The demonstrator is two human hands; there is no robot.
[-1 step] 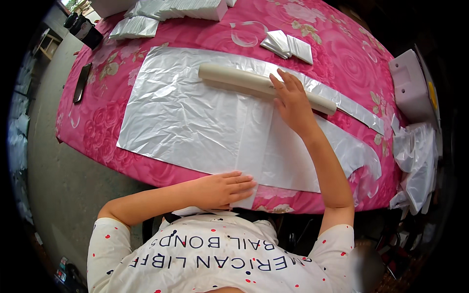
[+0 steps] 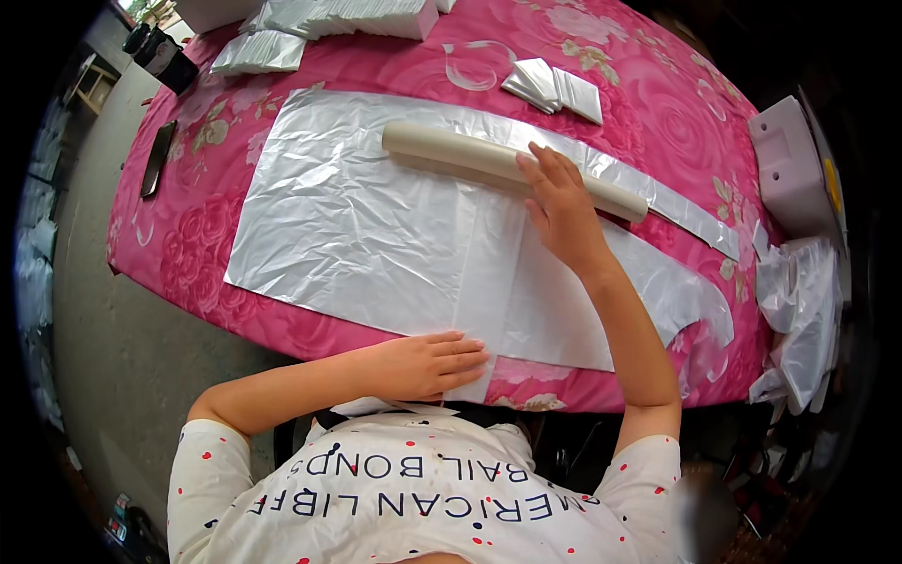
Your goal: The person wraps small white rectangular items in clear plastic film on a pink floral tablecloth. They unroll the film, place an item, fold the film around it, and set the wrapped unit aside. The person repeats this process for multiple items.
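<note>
A large crinkled sheet of thin whitish plastic film [image 2: 348, 235] is spread over the table, seemingly in layers, with a paler strip running across it toward the near edge. Across its far part lies a long pale tube [image 2: 442, 147], like a roller. My right hand [image 2: 564, 211] rests on the tube right of its middle, fingers stretched out rather than wrapped round it. At the near table edge my left hand [image 2: 427, 365] lies flat on the film, fingers extended and close together; the edge beneath its palm is hidden.
Small folded film packets [image 2: 564, 92] sit beyond the tube, and rows of similar packets [image 2: 366, 17] line the back. A dark phone [image 2: 158, 158] and a dark jar [image 2: 164, 61] are at left. On the right stand a white foam box [image 2: 789, 160] and loose plastic bags [image 2: 803, 315].
My right hand has shifted slightly toward me on the tube, its fingertips now a little lower. The tube and film look unmoved, and my left hand has barely changed.
</note>
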